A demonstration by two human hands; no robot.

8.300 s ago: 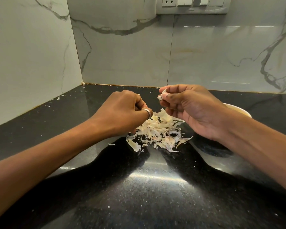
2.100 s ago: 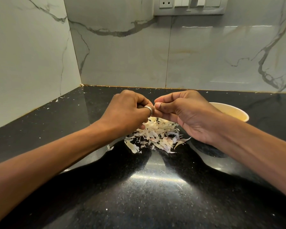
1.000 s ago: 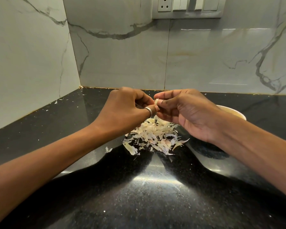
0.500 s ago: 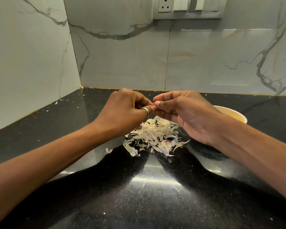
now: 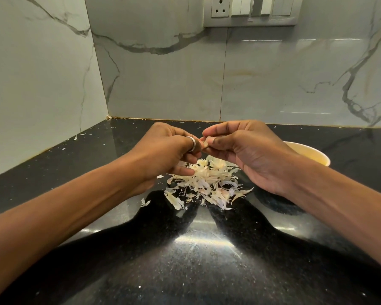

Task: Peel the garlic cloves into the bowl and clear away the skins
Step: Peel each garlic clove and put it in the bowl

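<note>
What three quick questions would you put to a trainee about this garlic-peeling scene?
1. True or false: the left hand and right hand pinch a garlic clove between them, above the pile of skins.
2. Where does the bowl stand? A) beside the left hand; B) behind the right wrist; C) on top of the skins.
3. Fill in: the ring is worn on the ___ hand.
Key: 1 true; 2 B; 3 left.
</note>
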